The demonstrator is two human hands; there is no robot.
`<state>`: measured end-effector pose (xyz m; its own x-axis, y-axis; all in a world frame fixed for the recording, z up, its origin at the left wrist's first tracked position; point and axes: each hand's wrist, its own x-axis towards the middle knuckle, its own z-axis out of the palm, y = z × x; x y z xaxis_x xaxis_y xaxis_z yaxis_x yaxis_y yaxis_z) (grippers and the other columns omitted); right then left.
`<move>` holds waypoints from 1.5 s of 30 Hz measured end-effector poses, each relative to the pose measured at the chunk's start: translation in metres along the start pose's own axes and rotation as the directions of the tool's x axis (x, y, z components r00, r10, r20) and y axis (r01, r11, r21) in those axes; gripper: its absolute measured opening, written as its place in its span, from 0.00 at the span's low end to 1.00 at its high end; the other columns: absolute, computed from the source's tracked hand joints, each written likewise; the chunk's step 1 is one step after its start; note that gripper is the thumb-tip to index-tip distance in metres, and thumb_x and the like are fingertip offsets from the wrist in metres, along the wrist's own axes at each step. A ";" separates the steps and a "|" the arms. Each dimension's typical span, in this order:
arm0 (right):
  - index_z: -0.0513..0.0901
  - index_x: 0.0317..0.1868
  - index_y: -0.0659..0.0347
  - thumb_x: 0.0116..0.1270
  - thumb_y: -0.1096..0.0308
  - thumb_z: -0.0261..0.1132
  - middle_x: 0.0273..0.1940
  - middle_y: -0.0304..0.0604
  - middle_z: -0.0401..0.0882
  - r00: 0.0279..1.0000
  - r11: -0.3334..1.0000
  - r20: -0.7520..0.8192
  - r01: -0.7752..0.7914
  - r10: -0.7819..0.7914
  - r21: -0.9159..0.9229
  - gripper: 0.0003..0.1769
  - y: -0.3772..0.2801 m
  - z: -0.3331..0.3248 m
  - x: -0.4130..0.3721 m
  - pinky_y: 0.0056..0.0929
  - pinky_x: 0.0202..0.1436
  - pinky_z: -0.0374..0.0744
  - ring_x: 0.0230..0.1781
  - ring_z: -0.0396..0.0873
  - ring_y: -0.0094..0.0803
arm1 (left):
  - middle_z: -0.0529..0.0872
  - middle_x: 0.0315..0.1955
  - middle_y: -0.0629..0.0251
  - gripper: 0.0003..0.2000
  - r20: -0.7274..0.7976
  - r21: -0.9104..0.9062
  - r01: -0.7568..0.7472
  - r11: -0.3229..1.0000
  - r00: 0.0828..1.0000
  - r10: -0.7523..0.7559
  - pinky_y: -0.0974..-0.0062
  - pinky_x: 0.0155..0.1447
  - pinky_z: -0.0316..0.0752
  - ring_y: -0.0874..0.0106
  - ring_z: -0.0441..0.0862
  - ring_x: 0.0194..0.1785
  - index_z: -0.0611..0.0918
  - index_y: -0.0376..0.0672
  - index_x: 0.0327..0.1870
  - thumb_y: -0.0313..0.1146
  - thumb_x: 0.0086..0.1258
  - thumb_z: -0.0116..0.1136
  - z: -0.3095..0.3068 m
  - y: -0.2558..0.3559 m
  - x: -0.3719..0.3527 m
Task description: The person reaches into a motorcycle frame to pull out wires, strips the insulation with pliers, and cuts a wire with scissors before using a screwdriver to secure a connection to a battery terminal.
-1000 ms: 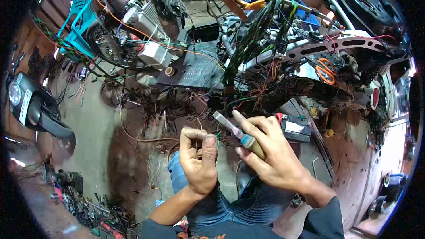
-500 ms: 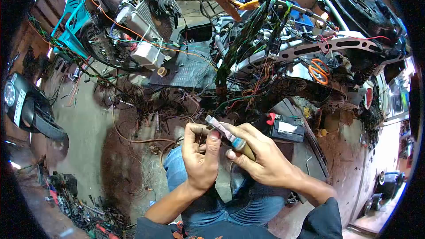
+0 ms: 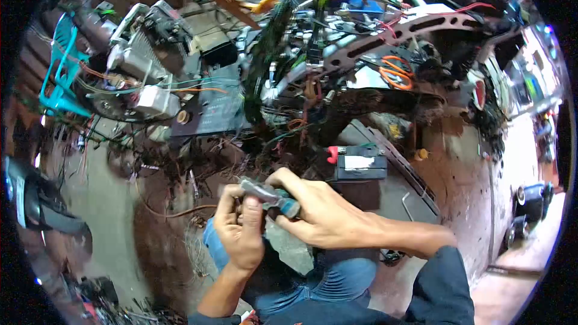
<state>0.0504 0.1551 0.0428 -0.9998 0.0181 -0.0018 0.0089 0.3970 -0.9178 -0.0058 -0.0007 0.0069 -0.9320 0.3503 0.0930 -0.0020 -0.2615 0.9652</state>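
Observation:
Both hands meet above my lap around a small object [image 3: 262, 191], a greyish strip-like piece with a teal end; blur hides its exact kind. My left hand [image 3: 242, 232] pinches its grey end, thumb on top and fingers curled beneath. Around the teal end close the fingers of my right hand [image 3: 325, 213], palm turned down. Just beyond the right hand a black battery [image 3: 361, 168] with a red terminal cover stands on the floor. A thick dark wiring harness [image 3: 260, 93] hangs from the stripped vehicle frame [image 3: 391, 37] ahead.
Loose wires and tools litter the floor beneath the frame. At the left are a teal plastic chair [image 3: 57, 78] and a dark wheel part [image 3: 54, 210]. An orange coiled cable [image 3: 395, 73] hangs on the frame; a brown hose [image 3: 174, 212] lies on the floor.
The view has swung, so the surroundings shift left and tilt. Both hands still hold the small object, now lower and further left in view, and the right hand covers more of its end.

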 end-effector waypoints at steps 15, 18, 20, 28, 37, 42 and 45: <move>0.78 0.54 0.59 0.66 0.71 0.68 0.23 0.47 0.75 0.963 0.932 -0.169 -0.145 0.210 0.333 0.17 -0.018 0.019 0.002 0.35 0.28 0.73 0.22 0.74 0.27 | 0.84 0.31 0.70 0.10 0.038 -0.484 0.164 0.860 0.985 -0.167 0.80 0.37 0.75 0.81 0.79 0.32 0.79 0.43 0.38 0.37 0.74 0.67 0.007 -0.009 0.019; 0.78 0.57 0.59 0.65 0.71 0.70 0.31 0.53 0.81 0.949 0.930 -0.218 -0.144 0.226 0.337 0.20 -0.024 0.020 0.003 0.40 0.38 0.78 0.31 0.83 0.41 | 0.77 0.39 0.73 0.09 0.141 -0.480 0.110 0.871 0.989 -0.047 0.75 0.52 0.73 0.79 0.76 0.44 0.76 0.47 0.49 0.41 0.82 0.53 0.001 -0.014 0.018; 0.77 0.57 0.60 0.65 0.70 0.70 0.35 0.56 0.83 0.935 0.932 -0.283 -0.108 0.214 0.346 0.21 -0.024 0.028 0.005 0.43 0.43 0.79 0.36 0.86 0.46 | 0.78 0.37 0.72 0.09 0.079 -0.487 0.138 0.862 0.990 -0.113 0.76 0.48 0.73 0.79 0.75 0.41 0.77 0.46 0.45 0.41 0.81 0.55 0.008 -0.007 0.018; 0.77 0.56 0.62 0.69 0.71 0.76 0.46 0.35 0.79 0.920 0.839 -0.287 -0.076 0.268 0.539 0.21 -0.025 0.039 0.012 0.24 0.56 0.76 0.50 0.74 0.19 | 0.72 0.25 0.79 0.11 -0.149 -0.256 -0.065 0.965 0.988 0.026 0.82 0.35 0.63 0.85 0.66 0.29 0.74 0.48 0.30 0.34 0.75 0.59 0.027 -0.005 0.033; 0.70 0.59 0.60 0.77 0.73 0.67 0.44 0.35 0.73 0.907 0.699 -0.356 0.103 0.226 0.707 0.17 -0.038 0.036 0.007 0.25 0.49 0.78 0.44 0.75 0.20 | 0.70 0.19 0.79 0.06 -0.107 -0.735 0.161 0.659 0.932 -0.346 0.79 0.16 0.54 0.84 0.57 0.14 0.73 0.53 0.42 0.40 0.80 0.54 0.006 -0.003 0.013; 0.76 0.59 0.62 0.78 0.64 0.68 0.43 0.36 0.77 0.927 0.946 -0.376 0.109 0.015 0.307 0.16 -0.025 0.022 0.016 0.24 0.47 0.77 0.41 0.74 0.20 | 0.60 0.17 0.80 0.10 -0.039 -0.656 0.148 0.740 0.973 -0.229 0.80 0.18 0.46 0.86 0.51 0.15 0.70 0.49 0.38 0.35 0.82 0.57 0.000 -0.001 0.027; 0.80 0.50 0.63 0.77 0.64 0.69 0.33 0.29 0.74 0.926 0.861 -0.241 -0.142 0.290 0.489 0.12 -0.020 0.007 0.006 0.22 0.40 0.73 0.35 0.70 0.16 | 0.69 0.22 0.79 0.13 0.060 -0.554 0.204 0.807 0.977 -0.205 0.83 0.19 0.51 0.87 0.57 0.16 0.71 0.50 0.38 0.45 0.83 0.58 -0.010 -0.002 0.022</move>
<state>0.0440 0.1403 0.0585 -0.9194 0.3535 -0.1722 0.1420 -0.1098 -0.9838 -0.0302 -0.0010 0.0045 -0.8883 0.4499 -0.0927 -0.3924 -0.6382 0.6623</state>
